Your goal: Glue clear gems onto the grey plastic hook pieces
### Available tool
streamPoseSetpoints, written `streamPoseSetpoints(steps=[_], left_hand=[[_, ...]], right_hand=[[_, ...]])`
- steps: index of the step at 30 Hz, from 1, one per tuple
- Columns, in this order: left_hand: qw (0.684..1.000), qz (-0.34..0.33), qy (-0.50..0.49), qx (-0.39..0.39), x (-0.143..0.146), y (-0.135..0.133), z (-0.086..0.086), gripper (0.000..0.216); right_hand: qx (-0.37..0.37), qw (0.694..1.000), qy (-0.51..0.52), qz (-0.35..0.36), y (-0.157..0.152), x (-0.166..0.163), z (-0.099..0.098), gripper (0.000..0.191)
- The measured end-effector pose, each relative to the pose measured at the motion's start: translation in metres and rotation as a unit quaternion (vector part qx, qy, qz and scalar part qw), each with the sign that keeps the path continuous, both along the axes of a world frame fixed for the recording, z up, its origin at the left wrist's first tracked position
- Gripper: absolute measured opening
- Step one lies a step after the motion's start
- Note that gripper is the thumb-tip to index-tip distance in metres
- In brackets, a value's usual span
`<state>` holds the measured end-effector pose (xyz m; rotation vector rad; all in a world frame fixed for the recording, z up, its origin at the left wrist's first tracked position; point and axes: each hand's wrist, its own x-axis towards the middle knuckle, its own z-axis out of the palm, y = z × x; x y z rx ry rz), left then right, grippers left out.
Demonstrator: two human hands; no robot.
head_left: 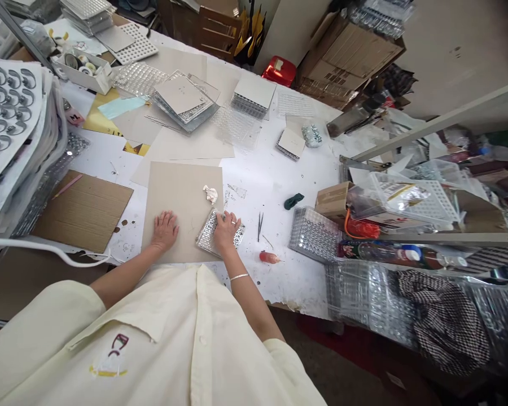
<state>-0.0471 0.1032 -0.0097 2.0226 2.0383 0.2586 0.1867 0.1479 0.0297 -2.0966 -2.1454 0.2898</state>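
Note:
My left hand (165, 230) lies flat on a grey-beige cardboard sheet (178, 197), fingers stretched out and holding nothing. To its right, my right hand (227, 229) rests over a clear tray (206, 235) filled with rows of small silvery pieces. Its fingers are bent at the tray's far edge, and the hand covers the tray's middle. Just beyond the tray is a crumpled whitish lump (210, 194) on the sheet. Right of my right hand are dark tweezers (260, 226) and a small red-tipped bottle or tube (270, 257).
Several stacked trays and cards (184, 101) lie at the back. A filled clear tray (315, 234) stands to the right, near a dark green cloth piece (293, 201). Brown cardboard (84, 211) with a pink pencil-like stick (68, 186) lies left. A metal frame (440, 121) borders the right side.

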Motion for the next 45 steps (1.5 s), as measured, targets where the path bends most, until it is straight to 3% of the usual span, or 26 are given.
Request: streamPoseSetpoints(steps=[4,9,20,27,31,36,40,45], left_hand=[[1.0,-0.001,-0.005,0.006,-0.001,0.0,-0.001,0.05],[1.0,-0.003,-0.004,0.015,-0.002,0.001,-0.002,0.05],[1.0,-0.004,-0.013,0.025,-0.003,0.002,-0.006,0.049],[0.999,0.0,-0.024,0.025,-0.003,0.002,-0.007,0.049],[0.999,-0.001,-0.03,0.024,-0.004,0.002,-0.005,0.049],[0.999,0.002,-0.033,0.023,-0.005,0.002,-0.005,0.05],[0.999,0.0,-0.029,0.024,-0.005,0.003,-0.004,0.05],[0.999,-0.004,-0.017,0.034,-0.005,0.004,-0.003,0.051]], right_hand=[[-0.008,1.0,0.015,-0.007,-0.001,-0.005,0.003,0.05],[-0.018,0.997,0.052,-0.061,0.015,-0.007,0.006,0.03],[-0.071,0.975,0.113,-0.179,0.047,-0.009,0.01,0.021],[-0.042,0.969,0.134,-0.202,0.051,-0.002,0.016,0.015],[-0.006,0.961,0.155,-0.231,0.036,0.033,0.021,0.023],[0.034,0.966,0.152,-0.207,-0.019,0.081,0.024,0.023],[0.043,0.978,0.137,-0.153,-0.053,0.08,0.017,0.022],[0.038,0.984,0.103,-0.139,-0.043,0.058,0.007,0.031]])
